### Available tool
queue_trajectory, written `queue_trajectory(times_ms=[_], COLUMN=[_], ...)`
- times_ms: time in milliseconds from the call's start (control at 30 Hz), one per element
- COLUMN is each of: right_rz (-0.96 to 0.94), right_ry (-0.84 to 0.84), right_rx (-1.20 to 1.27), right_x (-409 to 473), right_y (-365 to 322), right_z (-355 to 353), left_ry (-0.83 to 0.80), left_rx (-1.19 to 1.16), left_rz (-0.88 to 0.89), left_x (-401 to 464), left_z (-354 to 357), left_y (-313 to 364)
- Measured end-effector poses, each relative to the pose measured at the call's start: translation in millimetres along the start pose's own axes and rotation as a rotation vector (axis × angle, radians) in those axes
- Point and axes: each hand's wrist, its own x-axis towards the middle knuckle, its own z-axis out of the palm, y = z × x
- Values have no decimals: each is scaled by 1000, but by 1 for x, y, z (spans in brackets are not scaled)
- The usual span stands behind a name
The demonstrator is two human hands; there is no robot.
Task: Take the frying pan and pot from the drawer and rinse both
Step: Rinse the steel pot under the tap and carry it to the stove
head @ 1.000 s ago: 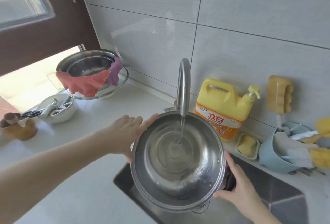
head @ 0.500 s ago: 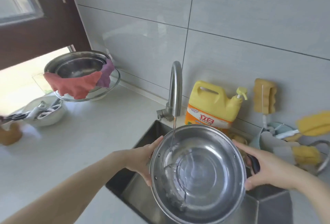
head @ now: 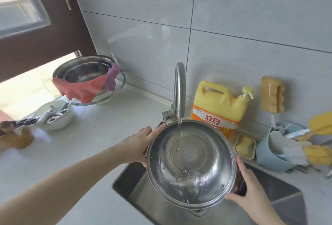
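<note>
Both hands clamped on the pot (head: 191, 163), left hand (head: 138, 146) on the rim, right hand (head: 249, 187) on its dark handle, tilted over the sink (head: 280, 205) under the running faucet (head: 179, 90), so probably mid-rinse on item 1 of 2; next it needs swirling and dumping.

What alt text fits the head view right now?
Both hands, left and right, hold a steel pot tilted over the sink under the running faucet; water pools inside. Yellow detergent jug stands behind.
</note>
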Motion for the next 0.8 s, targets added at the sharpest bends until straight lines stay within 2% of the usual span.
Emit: queue_trajectory(times_ms=[67,133,267,400,800], right_rz=[-78,-116,-70,-60,-226], right_ry=[8,11,-67,-44,-114], right_rx=[-71,-145,-202,-294,-355], right_x=[0,-4,-18,-24,25], right_y=[-3,-2,-6,-10,-27], right_z=[-4,-7,-15,-22,3], left_ry=[64,222,415,562,506], left_rx=[-16,17,27,42,-54], left_rz=[-8,26,45,125,-82], left_x=[-9,-18,-29,-32,-49], left_z=[14,28,52,63,70], left_y=[-2,-2,7,10,-28])
